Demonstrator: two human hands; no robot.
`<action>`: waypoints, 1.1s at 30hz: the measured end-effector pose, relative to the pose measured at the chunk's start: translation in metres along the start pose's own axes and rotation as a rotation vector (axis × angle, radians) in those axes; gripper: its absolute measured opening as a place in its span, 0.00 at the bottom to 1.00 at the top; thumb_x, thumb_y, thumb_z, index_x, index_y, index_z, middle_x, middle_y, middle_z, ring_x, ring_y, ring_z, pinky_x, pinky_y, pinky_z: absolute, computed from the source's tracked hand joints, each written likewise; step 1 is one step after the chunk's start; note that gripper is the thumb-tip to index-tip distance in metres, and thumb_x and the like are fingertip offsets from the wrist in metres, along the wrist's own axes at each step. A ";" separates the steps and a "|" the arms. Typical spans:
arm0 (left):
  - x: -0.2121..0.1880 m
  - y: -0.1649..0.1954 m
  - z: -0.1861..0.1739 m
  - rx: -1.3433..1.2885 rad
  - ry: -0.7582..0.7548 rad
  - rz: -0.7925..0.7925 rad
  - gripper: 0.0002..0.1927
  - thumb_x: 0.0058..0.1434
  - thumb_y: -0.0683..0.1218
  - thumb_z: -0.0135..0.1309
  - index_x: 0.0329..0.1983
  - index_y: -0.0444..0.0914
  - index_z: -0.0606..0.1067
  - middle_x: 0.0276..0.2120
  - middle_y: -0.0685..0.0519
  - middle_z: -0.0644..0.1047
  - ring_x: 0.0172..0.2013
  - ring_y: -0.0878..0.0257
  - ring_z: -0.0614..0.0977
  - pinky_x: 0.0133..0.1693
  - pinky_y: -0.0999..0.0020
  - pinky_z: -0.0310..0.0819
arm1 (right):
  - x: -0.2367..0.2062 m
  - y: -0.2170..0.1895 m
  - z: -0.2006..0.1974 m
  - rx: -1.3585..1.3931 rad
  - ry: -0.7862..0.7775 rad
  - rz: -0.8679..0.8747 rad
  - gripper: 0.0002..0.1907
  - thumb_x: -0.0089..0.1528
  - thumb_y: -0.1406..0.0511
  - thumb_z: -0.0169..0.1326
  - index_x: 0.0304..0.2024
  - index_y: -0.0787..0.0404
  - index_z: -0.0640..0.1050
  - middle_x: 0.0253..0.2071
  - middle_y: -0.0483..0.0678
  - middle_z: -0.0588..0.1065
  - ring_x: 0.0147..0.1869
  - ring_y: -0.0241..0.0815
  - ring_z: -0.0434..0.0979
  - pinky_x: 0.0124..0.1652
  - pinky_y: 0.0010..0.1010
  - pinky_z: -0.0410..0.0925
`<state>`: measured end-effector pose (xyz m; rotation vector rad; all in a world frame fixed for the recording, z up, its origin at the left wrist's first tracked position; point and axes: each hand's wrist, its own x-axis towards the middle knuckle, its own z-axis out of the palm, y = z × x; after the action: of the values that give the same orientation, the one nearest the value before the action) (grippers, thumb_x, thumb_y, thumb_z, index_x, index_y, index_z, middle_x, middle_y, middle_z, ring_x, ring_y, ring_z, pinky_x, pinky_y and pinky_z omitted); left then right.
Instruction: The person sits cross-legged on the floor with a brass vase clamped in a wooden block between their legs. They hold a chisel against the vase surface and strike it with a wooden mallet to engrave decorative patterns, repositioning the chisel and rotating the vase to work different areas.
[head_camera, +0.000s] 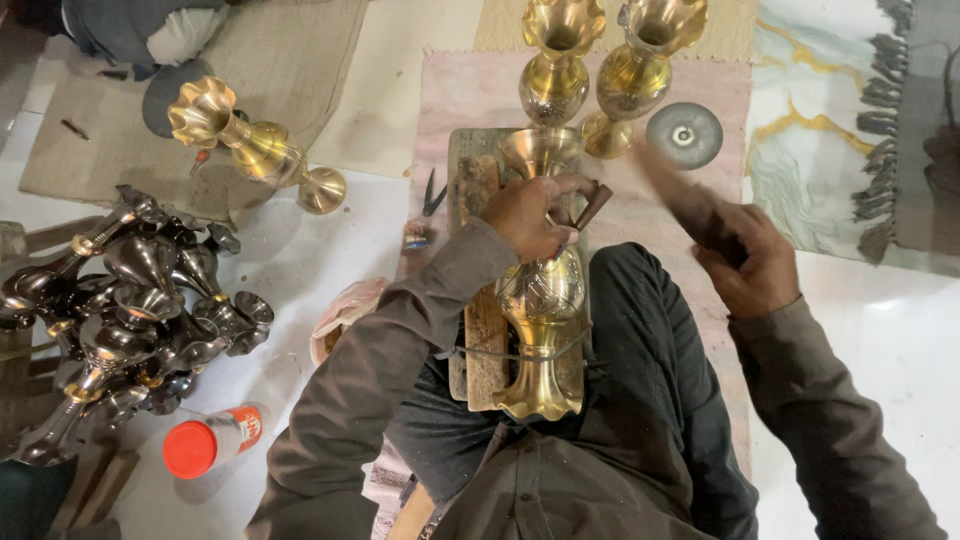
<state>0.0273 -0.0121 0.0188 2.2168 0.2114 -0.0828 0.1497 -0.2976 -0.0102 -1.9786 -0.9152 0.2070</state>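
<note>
Gripping a fluted brass vase (541, 300) (engraved), left hand (530, 215) steadies it.

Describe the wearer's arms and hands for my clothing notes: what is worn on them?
Both arms are covered to the wrist by long, loose grey-brown fabric sleeves, creased at the elbows. The left hand and right hand are bare: no gloves, and no rings, watch or markings that I can make out.

Both hands at work above the lap

The left hand (530, 215) is curled, fingers bent in a pinching grip, forearm in a grey-brown sleeve running back toward the body. The right hand (750, 262) is raised out to the side, fist closed and blurred, its sleeved forearm angling down to the lower right.
</note>
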 end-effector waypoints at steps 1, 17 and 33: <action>0.000 0.001 -0.001 -0.013 0.000 -0.012 0.32 0.51 0.43 0.68 0.62 0.49 0.75 0.31 0.50 0.83 0.35 0.60 0.87 0.41 0.62 0.82 | -0.002 0.000 0.000 0.145 0.024 0.039 0.36 0.60 0.75 0.61 0.70 0.60 0.67 0.58 0.53 0.72 0.59 0.45 0.76 0.53 0.36 0.73; 0.008 0.000 -0.006 0.014 -0.118 0.210 0.28 0.53 0.42 0.69 0.58 0.46 0.76 0.33 0.51 0.84 0.35 0.63 0.88 0.40 0.63 0.82 | -0.030 -0.009 0.001 -0.150 0.089 0.004 0.30 0.58 0.76 0.62 0.63 0.60 0.75 0.45 0.52 0.72 0.46 0.45 0.76 0.46 0.34 0.71; 0.035 0.000 -0.014 0.051 -0.570 0.408 0.23 0.59 0.40 0.64 0.58 0.45 0.77 0.39 0.50 0.86 0.39 0.61 0.88 0.44 0.62 0.82 | -0.106 -0.024 0.049 -0.021 0.352 0.090 0.30 0.62 0.79 0.53 0.67 0.62 0.71 0.54 0.56 0.70 0.57 0.49 0.75 0.55 0.32 0.71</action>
<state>0.0618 0.0029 0.0223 2.1457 -0.5567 -0.4876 0.0389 -0.3285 -0.0404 -1.9952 -0.6041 -0.0997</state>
